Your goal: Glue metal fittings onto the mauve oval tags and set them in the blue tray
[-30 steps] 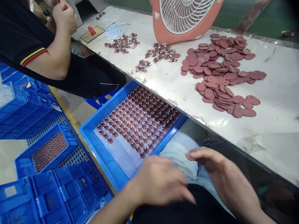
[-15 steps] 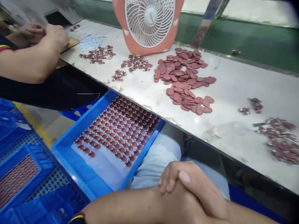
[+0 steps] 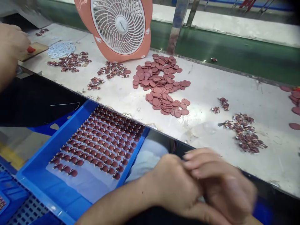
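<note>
My left hand (image 3: 177,182) is in front of my lap, its back toward the camera and most of its fingers hidden. My right hand (image 3: 225,184), blurred by motion, curls over it, the fingertips touching it near the knuckles. Beyond them, a pile of flat reddish-brown oval pieces (image 3: 161,84) lies on the white table (image 3: 201,81). Small brown-and-white assembled pieces (image 3: 250,140) are heaped on the right. Left of my lap, a blue tray (image 3: 35,175) holds rows of brown pieces (image 3: 98,140) on a pale sheet.
A pink fan (image 3: 122,25) stands at the back of the table. Smaller brown clusters (image 3: 70,62) and pale blue-white pieces (image 3: 61,49) lie to the left. Another person's hand (image 3: 11,40) is at the far left edge. More blue crates (image 3: 14,190) sit at lower left.
The view has shifted to the right. My right hand has loosened from its clasp across my left hand and moved right, its fingers now curled over the knuckles.
</note>
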The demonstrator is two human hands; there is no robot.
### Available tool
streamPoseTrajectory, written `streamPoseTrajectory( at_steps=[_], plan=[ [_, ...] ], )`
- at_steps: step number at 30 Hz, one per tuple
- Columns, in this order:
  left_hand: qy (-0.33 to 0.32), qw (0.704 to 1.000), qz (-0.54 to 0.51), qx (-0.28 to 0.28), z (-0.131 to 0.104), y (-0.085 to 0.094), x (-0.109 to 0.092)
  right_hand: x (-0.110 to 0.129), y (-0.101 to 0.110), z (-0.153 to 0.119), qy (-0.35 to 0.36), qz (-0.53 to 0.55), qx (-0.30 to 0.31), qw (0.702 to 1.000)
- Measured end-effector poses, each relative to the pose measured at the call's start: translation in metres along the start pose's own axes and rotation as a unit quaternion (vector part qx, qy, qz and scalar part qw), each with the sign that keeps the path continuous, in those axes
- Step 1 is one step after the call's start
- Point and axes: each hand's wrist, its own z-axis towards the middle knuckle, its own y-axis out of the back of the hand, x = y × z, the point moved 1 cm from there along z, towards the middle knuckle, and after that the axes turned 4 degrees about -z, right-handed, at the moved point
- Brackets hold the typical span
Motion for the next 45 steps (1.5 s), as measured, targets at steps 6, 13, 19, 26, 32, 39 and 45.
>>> streamPoseTrajectory(
  at_steps=[6, 13, 19, 26, 32, 39, 45],
  plan=[
    [-0.019, 0.933, 0.356, -0.038, 0.054, 0.054, 0.056, -0.033, 0.035, 0.01, 0.016, -0.155, -0.089, 0.984],
    [-0.12, 0.932, 0.339, -0.034, 0.02, 0.046, 0.066, -0.057, 0.045, 0.02, -0.003, -0.257, -0.184, 0.949],
    [-0.044, 0.98, 0.077, -0.176, 0.002, 0.033, 0.042, -0.049, 0.038, 0.023, -0.026, -0.057, -0.161, 0.985],
    [0.022, 0.955, -0.191, -0.228, -0.014, 0.024, 0.005, -0.021, 0.006, 0.001, -0.136, 0.257, 0.086, 0.953],
    [0.153, 0.896, -0.306, -0.284, -0.023, 0.011, 0.0, -0.01, -0.014, -0.002, -0.14, 0.356, 0.03, 0.924],
    [0.187, 0.851, -0.397, -0.289, -0.027, 0.006, 0.001, -0.008, -0.019, -0.001, -0.149, 0.333, -0.039, 0.93],
    [0.285, 0.714, -0.581, -0.27, -0.033, 0.017, -0.007, -0.023, 0.017, -0.015, -0.174, 0.252, -0.026, 0.952]
  ],
)
